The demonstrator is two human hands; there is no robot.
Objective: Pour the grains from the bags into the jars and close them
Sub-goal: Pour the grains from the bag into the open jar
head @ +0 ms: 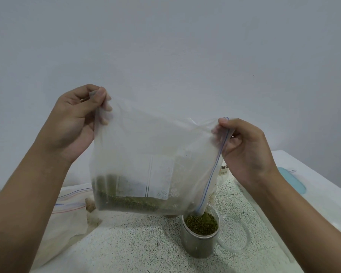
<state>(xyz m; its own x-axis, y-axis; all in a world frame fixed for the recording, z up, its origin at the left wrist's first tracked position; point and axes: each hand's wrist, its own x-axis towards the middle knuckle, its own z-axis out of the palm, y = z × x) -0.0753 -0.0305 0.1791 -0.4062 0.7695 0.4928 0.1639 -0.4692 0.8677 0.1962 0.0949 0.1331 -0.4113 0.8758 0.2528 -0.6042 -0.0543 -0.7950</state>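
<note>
Left grip (77, 119) and right grip (246, 148) are holding a zip bag (146, 144) tilted over an open jar (200, 241).
The left grip is pinching the bag's closed upper corner, and the right grip is pinching the zipper edge lower down, so the clear bag is hanging slanted, its lowest mouth corner reaching the jar's rim. Green grains (130, 201) are lying along the bag's bottom, and more are filling the jar nearly full. The jar is standing toward the counter's (136, 243) right edge, with a clear lid (234, 233) lying just beside it. Slack bags (67, 213) are lying by the left edge.
</note>
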